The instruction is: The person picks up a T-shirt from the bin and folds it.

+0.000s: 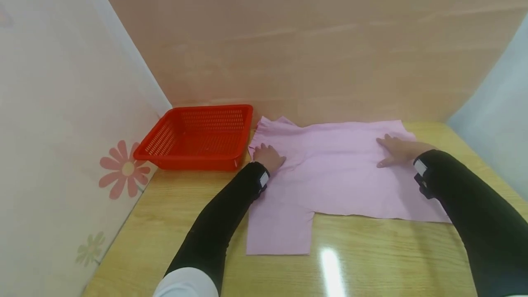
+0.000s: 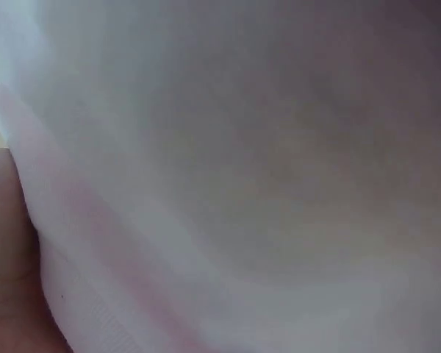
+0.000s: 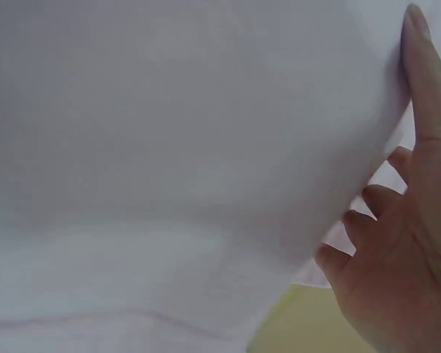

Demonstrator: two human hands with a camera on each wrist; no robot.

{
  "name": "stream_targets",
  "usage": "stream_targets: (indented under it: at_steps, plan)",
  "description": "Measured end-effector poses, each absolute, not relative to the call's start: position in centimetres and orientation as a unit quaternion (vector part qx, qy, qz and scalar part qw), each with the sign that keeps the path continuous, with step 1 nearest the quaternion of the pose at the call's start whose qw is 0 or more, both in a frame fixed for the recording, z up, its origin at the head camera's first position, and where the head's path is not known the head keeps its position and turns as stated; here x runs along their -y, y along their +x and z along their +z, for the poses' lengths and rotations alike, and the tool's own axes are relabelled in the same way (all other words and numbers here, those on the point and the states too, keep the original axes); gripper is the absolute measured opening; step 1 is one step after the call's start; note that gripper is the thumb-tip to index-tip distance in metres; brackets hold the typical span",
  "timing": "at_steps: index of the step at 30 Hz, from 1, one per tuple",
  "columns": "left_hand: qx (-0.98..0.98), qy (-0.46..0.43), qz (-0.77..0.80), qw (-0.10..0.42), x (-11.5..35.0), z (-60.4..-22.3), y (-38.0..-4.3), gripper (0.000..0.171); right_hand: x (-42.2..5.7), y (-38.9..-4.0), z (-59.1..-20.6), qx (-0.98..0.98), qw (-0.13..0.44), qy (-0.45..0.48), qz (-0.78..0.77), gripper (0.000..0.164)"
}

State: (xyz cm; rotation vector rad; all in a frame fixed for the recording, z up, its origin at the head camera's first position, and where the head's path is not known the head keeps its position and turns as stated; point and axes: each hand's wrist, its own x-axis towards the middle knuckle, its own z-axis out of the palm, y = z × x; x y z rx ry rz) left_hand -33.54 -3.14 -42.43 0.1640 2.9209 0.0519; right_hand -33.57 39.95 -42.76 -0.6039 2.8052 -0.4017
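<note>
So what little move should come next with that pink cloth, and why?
Probably the left hand should smooth the pink cloth toward its far-left corner: that corner looks rumpled and creases show beside the hand, while the nearer part lies flatter.

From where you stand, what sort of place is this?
Probably an indoor work corner, perhaps for handling laundry: a wood-grain table bears a spread pink cloth and a red basket, with a flower-patterned wall alongside.
</note>
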Motion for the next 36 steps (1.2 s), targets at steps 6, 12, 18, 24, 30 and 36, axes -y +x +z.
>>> stream_targets:
  at_steps: [6, 12, 18, 24, 30, 36]
  plan:
    - [-0.990, 0.042, 0.039, 0.127, 3.7, -41.9, -34.4, 0.081, -41.0, -36.4, -45.0, -0.964, 0.026, -0.249, -0.091, 0.095]
    - [-0.991, 0.038, 0.035, 0.121, 4.3, -41.8, -35.2, 0.078, -36.8, -33.1, -41.0, -0.971, 0.029, -0.215, -0.101, 0.075]
    - [-0.991, 0.093, 0.045, 0.082, 3.9, -41.2, -33.9, 0.057, -35.1, -30.4, -39.3, -0.970, 0.020, -0.221, -0.100, 0.068]
    - [-0.969, 0.238, 0.009, 0.059, 4.3, -38.9, -28.4, 0.031, -35.8, -25.8, -39.2, -0.944, -0.004, -0.304, -0.128, 0.057]
    - [-0.938, 0.343, 0.006, 0.051, 5.7, -38.4, -20.4, 0.027, -37.1, -20.8, -39.9, -0.931, -0.034, -0.353, -0.084, 0.037]
    - [-0.917, 0.389, -0.017, 0.091, 5.4, -37.5, -14.3, 0.041, -38.1, -18.8, -40.8, -0.939, -0.007, -0.337, -0.061, 0.031]
